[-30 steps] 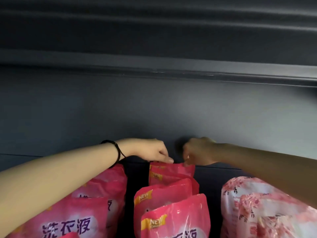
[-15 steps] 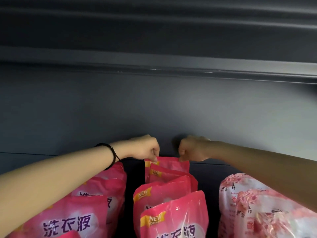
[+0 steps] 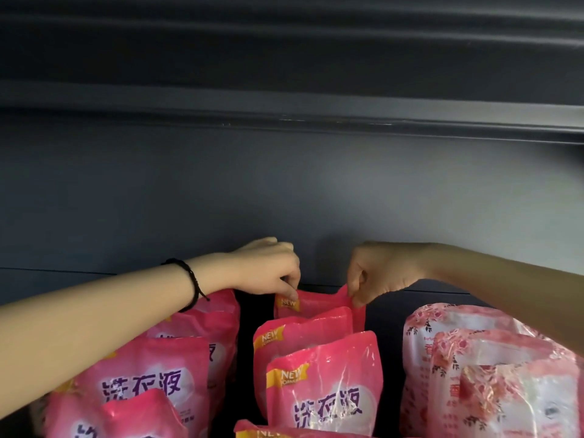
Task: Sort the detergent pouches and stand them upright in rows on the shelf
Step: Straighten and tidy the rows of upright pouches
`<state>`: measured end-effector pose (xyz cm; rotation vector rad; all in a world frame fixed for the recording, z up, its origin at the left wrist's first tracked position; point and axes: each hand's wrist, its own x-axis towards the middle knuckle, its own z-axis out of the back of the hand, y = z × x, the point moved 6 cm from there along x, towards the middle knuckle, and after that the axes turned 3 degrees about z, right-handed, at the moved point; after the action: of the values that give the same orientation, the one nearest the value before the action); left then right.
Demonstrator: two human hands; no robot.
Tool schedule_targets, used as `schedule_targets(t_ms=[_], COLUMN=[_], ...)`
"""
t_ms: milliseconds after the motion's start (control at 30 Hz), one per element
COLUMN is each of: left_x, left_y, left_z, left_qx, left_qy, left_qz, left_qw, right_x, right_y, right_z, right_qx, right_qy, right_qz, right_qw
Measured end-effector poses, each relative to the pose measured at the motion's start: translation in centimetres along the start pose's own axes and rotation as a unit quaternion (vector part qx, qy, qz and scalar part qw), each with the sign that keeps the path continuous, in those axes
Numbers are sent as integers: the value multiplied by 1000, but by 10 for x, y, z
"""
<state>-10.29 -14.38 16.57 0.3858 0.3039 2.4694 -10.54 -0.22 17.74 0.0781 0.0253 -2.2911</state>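
Observation:
Pink detergent pouches stand upright in rows on a dark shelf. At the back of the middle row stands a pink pouch (image 3: 319, 304), held by both hands at its top edge. My left hand (image 3: 268, 270) pinches its top left corner by the yellow "NEW" label. My right hand (image 3: 376, 273) pinches its top right corner. Two more pink pouches (image 3: 322, 380) stand in front of it. A left row of pink pouches (image 3: 148, 377) runs under my left forearm. White pouches with a pink flower print (image 3: 493, 374) form the right row.
The dark back wall of the shelf (image 3: 284, 191) rises just behind my hands. The underside of the shelf above (image 3: 284, 99) crosses the top of the view. Narrow dark gaps separate the three rows.
Both hands have moved apart along the back pouch's top edge, from its middle out to the corners. The pouch now stands taller, its top edge stretched between them.

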Motion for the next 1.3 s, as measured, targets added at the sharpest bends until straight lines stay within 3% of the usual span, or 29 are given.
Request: schedule_targets(t_ms=[133,233,400,500,633,800,1100,1300], left_x=[-5,-11,-28,-43,-53,-45,-34,-36], left_y=[6,6,-6,-14,-16,-21,-25,-39], left_z=[-3,-6,20,20,11,21,14,20], left_qx=[-23,-100,-250,-317,-288,-229,-245,-259], left_qy=[25,50,-3,74,121,66,26,15], left_qz=[38,64,35,30,59,56,80,50], left_qw=[999,992,968,945,948,970,966,965], right_x=[6,5,-11,-13,-7,-15,-32,-39], right_y=[-6,-4,9,21,29,29,18,15], right_z=[2,-1,14,9,-4,1,1,-1], right_qx=[-59,-59,58,90,12,-19,-24,-19], right_qy=[-27,-32,-84,-57,-56,-40,-52,6], right_qz=[-29,-22,41,74,60,46,23,9], right_qw=[997,998,994,992,997,998,998,1000])
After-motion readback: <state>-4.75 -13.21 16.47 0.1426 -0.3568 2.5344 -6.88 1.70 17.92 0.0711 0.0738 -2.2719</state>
